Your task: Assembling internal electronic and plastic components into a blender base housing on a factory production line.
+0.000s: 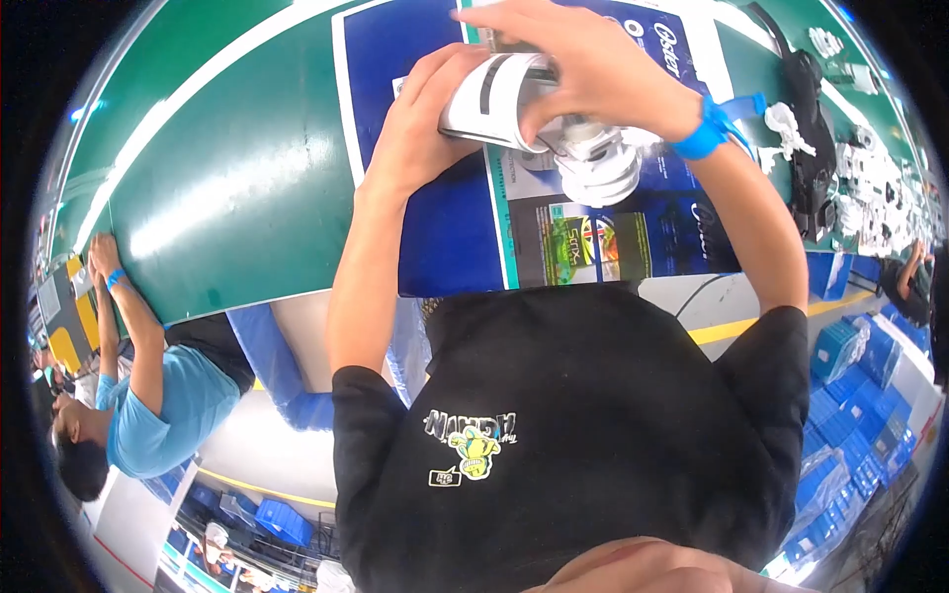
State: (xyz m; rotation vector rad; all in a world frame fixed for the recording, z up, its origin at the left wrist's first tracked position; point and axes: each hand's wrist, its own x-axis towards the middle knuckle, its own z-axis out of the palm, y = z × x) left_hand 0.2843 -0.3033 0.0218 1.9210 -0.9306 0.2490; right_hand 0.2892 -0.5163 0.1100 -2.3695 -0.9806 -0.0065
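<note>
A white plastic appliance housing (491, 96) with a dark slot along its side is held above a blue printed cardboard sheet (435, 242). My left hand (423, 124) is closed round its left side. My right hand (598, 71) grips its right side, thumb against the near edge and the other fingers reaching over the far side. What lies inside the housing is hidden by my right hand. A bundled white power cord (600, 173) rests on the sheet just below my right hand. Round my right wrist goes a blue strap (704, 130).
The green table (237, 198) stretches left, where a person in a light blue shirt (178, 395) works at its edge. On the right lie a black strap-like item (811, 128), crumpled white pieces (786, 133) and several white parts (870, 193). Blue crates (860, 415) stand beyond.
</note>
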